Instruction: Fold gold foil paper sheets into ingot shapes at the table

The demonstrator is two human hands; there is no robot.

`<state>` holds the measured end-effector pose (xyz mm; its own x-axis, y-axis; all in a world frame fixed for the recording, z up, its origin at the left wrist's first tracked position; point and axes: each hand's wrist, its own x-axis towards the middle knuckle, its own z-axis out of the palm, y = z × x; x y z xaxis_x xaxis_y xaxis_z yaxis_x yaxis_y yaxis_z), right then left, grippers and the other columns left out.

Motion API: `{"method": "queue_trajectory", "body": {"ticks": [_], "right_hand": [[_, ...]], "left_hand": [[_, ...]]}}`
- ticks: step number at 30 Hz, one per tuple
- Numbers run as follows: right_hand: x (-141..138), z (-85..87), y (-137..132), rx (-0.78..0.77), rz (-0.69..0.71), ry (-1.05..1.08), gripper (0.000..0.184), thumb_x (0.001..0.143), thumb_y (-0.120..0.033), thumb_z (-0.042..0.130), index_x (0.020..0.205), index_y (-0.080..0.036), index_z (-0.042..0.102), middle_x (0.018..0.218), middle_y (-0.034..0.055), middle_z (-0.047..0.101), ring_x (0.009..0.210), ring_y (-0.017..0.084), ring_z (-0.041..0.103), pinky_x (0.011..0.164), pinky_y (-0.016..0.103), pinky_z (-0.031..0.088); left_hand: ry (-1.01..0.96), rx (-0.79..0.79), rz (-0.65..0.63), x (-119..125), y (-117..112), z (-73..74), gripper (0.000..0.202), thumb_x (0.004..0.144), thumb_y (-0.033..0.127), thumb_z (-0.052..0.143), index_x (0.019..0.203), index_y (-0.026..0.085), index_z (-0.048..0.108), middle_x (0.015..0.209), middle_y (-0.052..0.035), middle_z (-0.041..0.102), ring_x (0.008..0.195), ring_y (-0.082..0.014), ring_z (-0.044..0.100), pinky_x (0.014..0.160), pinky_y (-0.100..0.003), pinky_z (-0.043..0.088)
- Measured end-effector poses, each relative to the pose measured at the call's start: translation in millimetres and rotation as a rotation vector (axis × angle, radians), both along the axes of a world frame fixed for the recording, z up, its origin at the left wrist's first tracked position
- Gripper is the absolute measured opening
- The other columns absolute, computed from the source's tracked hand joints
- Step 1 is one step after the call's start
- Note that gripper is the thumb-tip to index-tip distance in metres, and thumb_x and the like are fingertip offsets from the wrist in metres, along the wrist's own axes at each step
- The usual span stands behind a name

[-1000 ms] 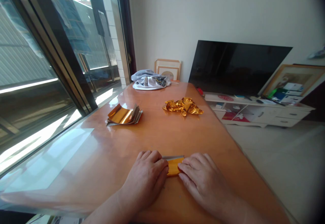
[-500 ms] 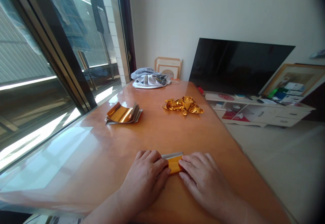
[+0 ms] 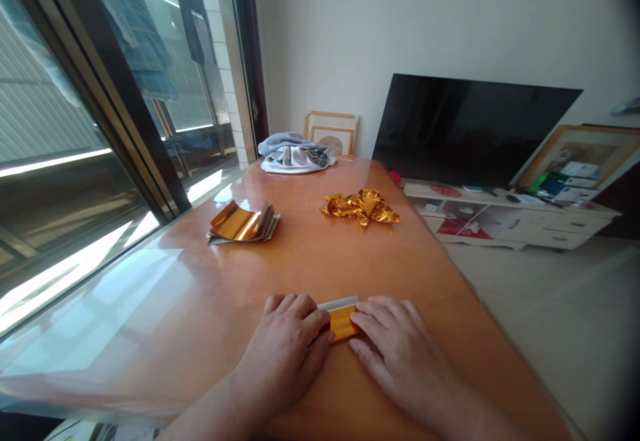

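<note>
A partly folded sheet of gold foil paper (image 3: 342, 324) lies near the front of the table, with a pale strip along its far edge. My left hand (image 3: 287, 344) grips its left end, fingers curled over the paper and thumb at the near edge. On the right end, my right hand (image 3: 400, 344) holds the sheet in the same way between thumb and fingers. Both ends of the paper are hidden under the fingers. Farther off, a stack of gold foil sheets (image 3: 237, 222) sits on the left, and a cluster of folded gold foil pieces (image 3: 363, 208) on the right.
The glossy brown table (image 3: 300, 261) stretches away from me. A bundle of grey cloth (image 3: 295, 153) lies at its far end. Sliding glass doors (image 3: 100, 128) run along the left. Beyond the right edge stand a television (image 3: 475, 131) and a white cabinet (image 3: 530, 221).
The pale strip at the paper's far edge shows a little more openly. Both hands have shifted only slightly and keep their hold.
</note>
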<state>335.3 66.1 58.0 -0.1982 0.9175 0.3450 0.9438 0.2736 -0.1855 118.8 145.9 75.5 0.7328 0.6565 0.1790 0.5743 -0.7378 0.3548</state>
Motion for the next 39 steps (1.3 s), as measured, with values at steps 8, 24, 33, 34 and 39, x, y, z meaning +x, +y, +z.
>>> {"method": "queue_trajectory", "body": {"ticks": [8,24,33,34,39], "right_hand": [[-3,3.3,1,-0.056,-0.022,0.034,0.02,0.096,-0.028,0.06,0.114,-0.025,0.068,0.121,0.0048,0.069,0.111,0.026,0.056,0.099,0.044,0.038],[-4,2.1,2,-0.029,-0.036,-0.01,0.021,0.095,-0.03,0.06,0.114,-0.025,0.068,0.118,0.0054,0.07,0.107,0.026,0.057,0.095,0.043,0.04],[-2,-4.1,2,-0.006,-0.04,-0.026,0.024,0.094,-0.032,0.063,0.117,-0.025,0.068,0.12,0.006,0.07,0.108,0.027,0.057,0.096,0.045,0.04],[-2,-4.0,2,-0.005,-0.041,-0.024,0.024,0.094,-0.032,0.063,0.117,-0.025,0.068,0.12,0.0059,0.07,0.108,0.027,0.057,0.096,0.045,0.04],[-3,-2.0,1,-0.01,-0.049,-0.026,0.024,0.094,-0.031,0.063,0.117,-0.025,0.068,0.12,0.0057,0.07,0.109,0.027,0.057,0.096,0.045,0.041]], "left_hand": [[0.074,0.067,0.05,0,-4,5.6,0.03,0.103,0.038,0.042,0.093,0.025,0.067,0.1,-0.0046,0.06,0.097,-0.0224,0.051,0.086,-0.041,0.035],[0.102,0.092,0.084,-7,-24,-3.3,0.024,0.102,0.033,0.045,0.115,0.033,0.066,0.107,0.0009,0.069,0.1,-0.0237,0.051,0.09,-0.045,0.033],[0.032,0.134,0.091,-11,-26,-8.6,0.027,0.1,0.038,0.049,0.122,0.034,0.065,0.113,0.003,0.072,0.101,-0.0236,0.054,0.091,-0.045,0.035],[0.031,0.136,0.092,-11,-26,-8.5,0.028,0.099,0.039,0.05,0.122,0.035,0.065,0.113,0.0029,0.072,0.102,-0.0239,0.054,0.091,-0.045,0.036],[0.044,0.109,0.088,-11,-25,-6.1,0.027,0.1,0.041,0.048,0.119,0.034,0.066,0.111,0.0013,0.071,0.102,-0.0243,0.054,0.091,-0.045,0.036]]}}
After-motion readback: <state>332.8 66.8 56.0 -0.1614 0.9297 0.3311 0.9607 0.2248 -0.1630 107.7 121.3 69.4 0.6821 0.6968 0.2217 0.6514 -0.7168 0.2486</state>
